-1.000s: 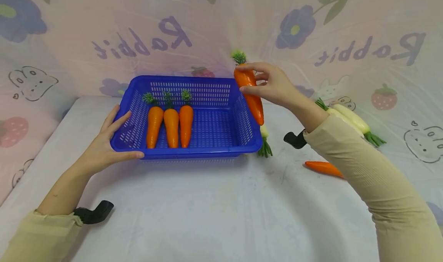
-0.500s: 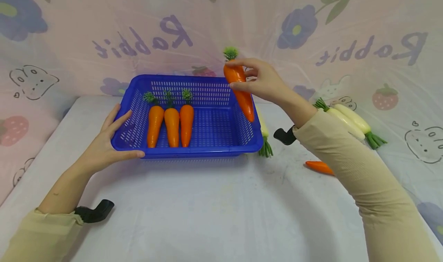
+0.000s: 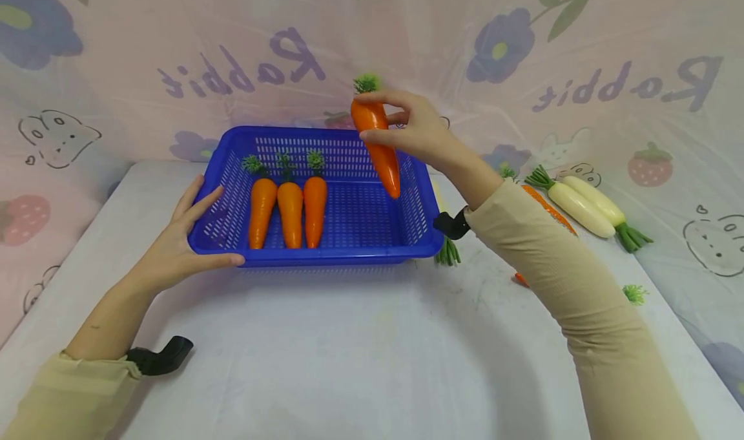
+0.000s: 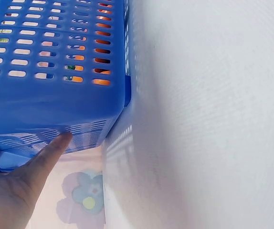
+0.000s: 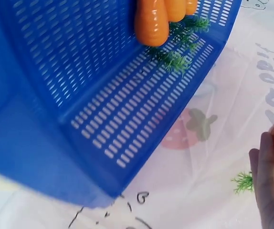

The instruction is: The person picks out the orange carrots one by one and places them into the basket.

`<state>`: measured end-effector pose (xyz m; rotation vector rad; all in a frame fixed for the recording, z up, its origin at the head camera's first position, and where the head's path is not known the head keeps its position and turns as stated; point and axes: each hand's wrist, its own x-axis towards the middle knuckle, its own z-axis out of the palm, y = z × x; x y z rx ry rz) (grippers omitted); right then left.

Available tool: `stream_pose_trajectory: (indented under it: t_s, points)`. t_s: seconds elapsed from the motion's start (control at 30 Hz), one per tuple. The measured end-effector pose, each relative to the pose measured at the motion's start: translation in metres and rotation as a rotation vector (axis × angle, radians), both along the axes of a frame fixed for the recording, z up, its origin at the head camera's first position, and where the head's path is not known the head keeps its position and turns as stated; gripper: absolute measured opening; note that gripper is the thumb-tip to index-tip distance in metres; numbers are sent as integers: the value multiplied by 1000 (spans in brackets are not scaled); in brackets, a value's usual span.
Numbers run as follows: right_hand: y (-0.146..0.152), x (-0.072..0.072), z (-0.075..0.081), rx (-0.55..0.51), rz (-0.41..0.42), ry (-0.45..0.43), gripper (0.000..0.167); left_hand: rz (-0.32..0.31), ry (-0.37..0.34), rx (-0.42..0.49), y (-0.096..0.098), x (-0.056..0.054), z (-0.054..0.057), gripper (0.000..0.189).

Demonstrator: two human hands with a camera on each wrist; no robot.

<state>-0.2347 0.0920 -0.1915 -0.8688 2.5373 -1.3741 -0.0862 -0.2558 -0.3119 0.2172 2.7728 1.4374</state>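
In the head view a blue plastic basket (image 3: 325,254) stands on the white-covered table, with three carrots (image 3: 290,214) side by side in its left half, leafy ends toward the back. My left hand (image 3: 168,240) rests against its left front corner, thumb along the front and fingers spread on the left side. The left wrist view shows a straight finger (image 4: 56,145) touching the basket wall. Above the basket's right part, my right hand (image 3: 415,126) pinches another carrot (image 3: 374,136) near its leafy top, tip pointing down. That carrot shows only partly in the right wrist view.
Two white radishes (image 3: 581,210) lie at the right, beside a carrot (image 3: 546,204) partly hidden by the right sleeve. Another carrot (image 3: 521,279) is mostly covered by that sleeve. Green leaves (image 3: 447,252) of a radish poke out by the basket's right end. A printed cloth (image 3: 407,33) hangs behind.
My right hand has carried its carrot leftward from the basket's right rim to above the inside. The sleeve has moved left too, uncovering a carrot and leaves. My left hand stays put.
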Motion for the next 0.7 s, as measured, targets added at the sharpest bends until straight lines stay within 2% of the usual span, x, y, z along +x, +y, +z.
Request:
stream_pose_trajectory:
  t_s: [0.33, 0.7]
  points:
    - [-19, -7, -12, -115, 30, -63, 51, 2, 1, -9, 0, 0, 0, 106]
    - [-35, -16, -33, -119, 76, -53, 51, 5, 4, -9, -1, 0, -1, 106]
